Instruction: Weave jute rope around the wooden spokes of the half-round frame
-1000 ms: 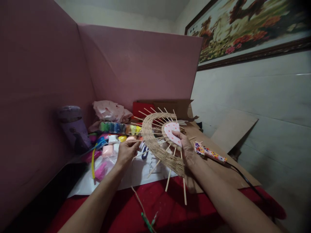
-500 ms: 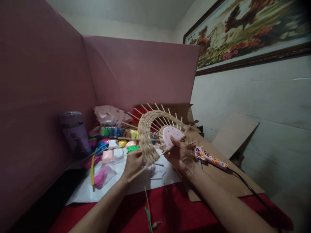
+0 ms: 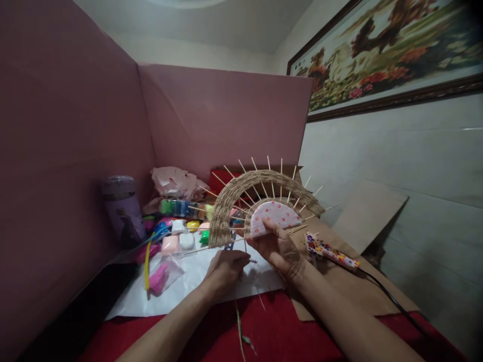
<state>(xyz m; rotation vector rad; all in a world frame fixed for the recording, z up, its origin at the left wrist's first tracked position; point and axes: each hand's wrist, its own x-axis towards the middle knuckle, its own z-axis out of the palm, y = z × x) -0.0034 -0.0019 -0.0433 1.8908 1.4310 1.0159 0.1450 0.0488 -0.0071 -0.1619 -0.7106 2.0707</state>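
A half-round woven fan (image 3: 220, 211) of straw cord and thin wooden sticks is held up in front of me, its sticks radiating past the woven band. At its centre is a white half-disc (image 3: 274, 216) with red dots. My right hand (image 3: 281, 251) is closed on the fan there, thumb over the dotted piece and the other fingers behind. Just below the band's left end, my left hand (image 3: 227, 267) has its fingers pinched together at a thin straw strand (image 3: 239, 322), which trails down over the red cloth. The fingertips are partly hidden.
Bagged coloured clay (image 3: 170, 245) lies on white paper (image 3: 139, 301) at the left, near a purple cup (image 3: 123, 208). A flower-patterned glue gun (image 3: 332, 251) with a black cord rests on cardboard (image 3: 362, 289) at the right. Pink panels (image 3: 226, 115) stand behind.
The fan has turned clockwise, its arch now facing upward. My left hand has left the band's lower left end and moved right, below the fan. My right hand keeps its hold.
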